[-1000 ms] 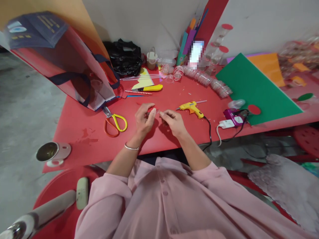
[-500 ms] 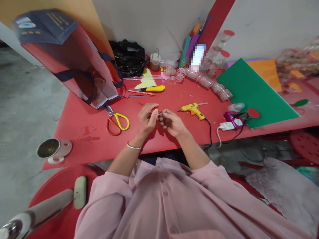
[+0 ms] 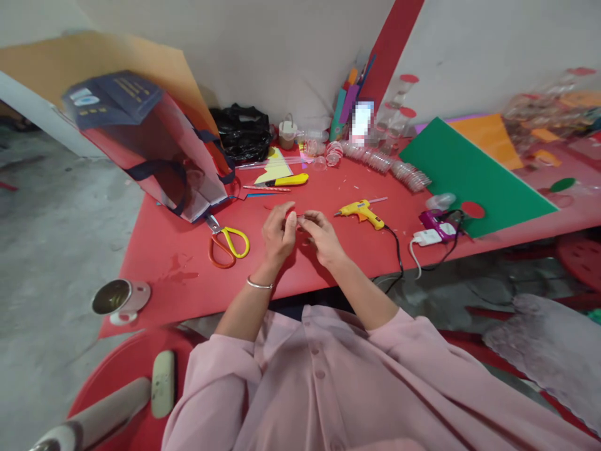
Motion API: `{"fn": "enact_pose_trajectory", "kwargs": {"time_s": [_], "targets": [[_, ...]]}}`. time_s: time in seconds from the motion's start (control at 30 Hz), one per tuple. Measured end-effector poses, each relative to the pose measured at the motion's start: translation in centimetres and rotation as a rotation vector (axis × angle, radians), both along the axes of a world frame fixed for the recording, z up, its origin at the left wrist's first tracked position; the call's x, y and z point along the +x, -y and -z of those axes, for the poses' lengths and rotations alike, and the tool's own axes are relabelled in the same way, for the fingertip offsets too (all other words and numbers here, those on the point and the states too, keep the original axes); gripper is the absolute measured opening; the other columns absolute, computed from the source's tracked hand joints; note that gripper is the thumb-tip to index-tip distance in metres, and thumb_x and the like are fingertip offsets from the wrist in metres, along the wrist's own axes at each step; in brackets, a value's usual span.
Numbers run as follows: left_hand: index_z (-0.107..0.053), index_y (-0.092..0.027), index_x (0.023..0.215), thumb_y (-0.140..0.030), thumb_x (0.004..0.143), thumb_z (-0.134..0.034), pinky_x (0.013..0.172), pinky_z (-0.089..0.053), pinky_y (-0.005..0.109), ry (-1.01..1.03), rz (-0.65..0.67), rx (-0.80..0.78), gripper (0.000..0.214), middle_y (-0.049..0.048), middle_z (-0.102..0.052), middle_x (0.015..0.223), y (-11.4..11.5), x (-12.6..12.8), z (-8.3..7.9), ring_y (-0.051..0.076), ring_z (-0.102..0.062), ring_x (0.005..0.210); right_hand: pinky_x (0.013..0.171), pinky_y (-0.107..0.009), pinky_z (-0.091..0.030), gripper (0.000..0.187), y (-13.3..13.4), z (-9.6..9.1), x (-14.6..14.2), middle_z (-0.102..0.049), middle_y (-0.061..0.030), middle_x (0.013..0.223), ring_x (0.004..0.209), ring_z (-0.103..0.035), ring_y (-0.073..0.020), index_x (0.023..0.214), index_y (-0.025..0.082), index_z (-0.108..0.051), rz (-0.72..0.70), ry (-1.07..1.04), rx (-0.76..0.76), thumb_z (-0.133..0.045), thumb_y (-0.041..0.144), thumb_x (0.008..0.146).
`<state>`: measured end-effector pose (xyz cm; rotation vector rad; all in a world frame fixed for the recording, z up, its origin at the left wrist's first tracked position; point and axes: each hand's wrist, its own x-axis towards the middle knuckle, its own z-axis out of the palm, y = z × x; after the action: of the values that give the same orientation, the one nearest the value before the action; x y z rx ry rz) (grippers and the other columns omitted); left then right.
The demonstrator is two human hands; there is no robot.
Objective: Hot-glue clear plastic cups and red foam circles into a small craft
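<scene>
My left hand (image 3: 278,230) and my right hand (image 3: 322,237) meet above the red table (image 3: 188,250), fingertips pinched together on a small red piece (image 3: 293,217) held between them. The piece is too small to name. Both hands are closed, thumbs against forefingers. A silver bangle (image 3: 260,284) circles my left wrist. Just right of my hands lies a yellow glue gun (image 3: 360,212) with a black cord. Orange and yellow scissors (image 3: 227,241) lie to the left.
A red tote bag (image 3: 154,150) stands at back left beside a black plastic bag (image 3: 241,133). A yellow utility knife (image 3: 287,181), clear round lids (image 3: 389,164), green foam sheet (image 3: 474,172), purple charger (image 3: 434,222) and a metal cup (image 3: 113,297) lie around.
My hands stay pinched together on the small piece. The camera tilted up and shifted, so the whole table sits a little lower and to the right in view.
</scene>
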<state>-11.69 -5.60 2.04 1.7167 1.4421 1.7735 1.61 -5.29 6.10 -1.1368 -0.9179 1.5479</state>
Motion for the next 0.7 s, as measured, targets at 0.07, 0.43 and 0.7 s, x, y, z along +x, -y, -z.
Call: {"fn": "enact_pose_trajectory", "kwargs": {"time_s": [0.07,0.43,0.7], "targets": [[-0.075,-0.022,0.128,-0.059,0.113,-0.042,0.101,-0.055,0.042,-0.037,-0.003,-0.011,0.052,0.0138,-0.078,0.12,-0.1,0.1,0.1,0.026,-0.073,0.112,0.074,-0.025,-0.054,0.055,-0.2,0.4,-0.5,-0.068,0.0,0.117,0.094,-0.066,-0.0137,0.113,0.027,-0.063,0.084,0.011,0.062,-0.085,0.044,0.066],[-0.068,-0.022,0.141,-0.075,0.109,-0.026,0.102,-0.054,0.044,-0.086,-0.067,0.009,0.075,0.0176,-0.073,0.133,-0.3,0.3,1.0,0.03,-0.07,0.122,0.093,-0.032,-0.059,0.058,0.5,1.1,-3.9,-0.06,0.0035,0.099,0.096,-0.065,-0.0164,0.13,0.029,-0.059,0.084,-0.065,0.124,-0.069,0.043,0.075],[-0.066,-0.023,0.143,-0.077,0.109,-0.026,0.098,-0.053,0.042,-0.099,-0.092,0.026,0.075,0.0168,-0.072,0.13,-0.2,0.4,0.8,0.029,-0.07,0.119,0.107,-0.038,-0.057,0.049,0.2,1.4,-4.2,-0.069,0.0007,0.107,0.107,-0.067,-0.02,0.126,0.029,-0.067,0.133,0.03,0.188,-0.065,0.037,0.078]]}}
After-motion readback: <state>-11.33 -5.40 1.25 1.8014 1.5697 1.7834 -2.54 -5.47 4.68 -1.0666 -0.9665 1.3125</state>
